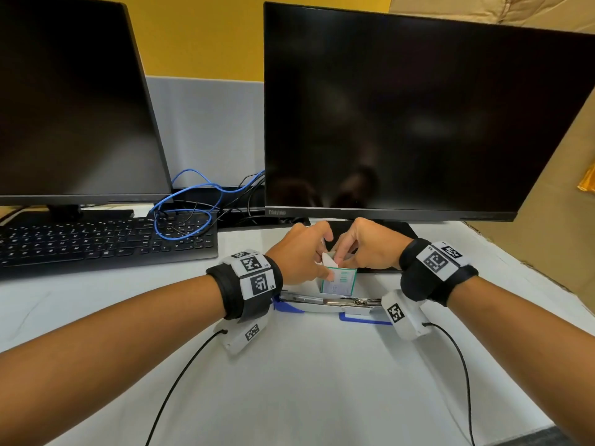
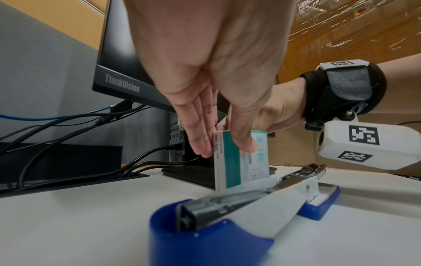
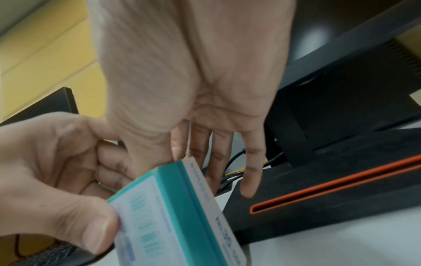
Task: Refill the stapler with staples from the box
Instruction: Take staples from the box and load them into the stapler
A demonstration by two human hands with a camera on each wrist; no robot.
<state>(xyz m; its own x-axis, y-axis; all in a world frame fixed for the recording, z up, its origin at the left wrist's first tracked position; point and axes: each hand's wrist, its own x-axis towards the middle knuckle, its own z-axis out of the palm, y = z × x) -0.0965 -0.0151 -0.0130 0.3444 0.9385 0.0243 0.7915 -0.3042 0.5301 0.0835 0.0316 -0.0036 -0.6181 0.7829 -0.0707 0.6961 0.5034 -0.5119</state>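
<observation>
A small white and teal staple box [image 1: 340, 280] stands upright on the white table, just behind the stapler. My left hand [image 1: 317, 259] grips it, thumb on the front face and fingers behind, as the left wrist view shows on the box [image 2: 241, 162]. My right hand [image 1: 346, 257] pinches the box's top edge, where a white flap [image 1: 328, 260] sticks up. In the right wrist view its thumb meets the top of the box [image 3: 177, 212] with the fingers [image 3: 250, 171] straight behind. The blue and white stapler [image 1: 325, 304] [image 2: 250, 196] lies opened flat, its metal magazine bare.
Two dark monitors [image 1: 418, 117] stand at the back, one black monitor base [image 1: 386, 228] just behind the hands. A black keyboard [image 1: 106, 243] with a blue cable [image 1: 193, 204] on it lies at the left. Cardboard [image 1: 547, 220] lines the right side.
</observation>
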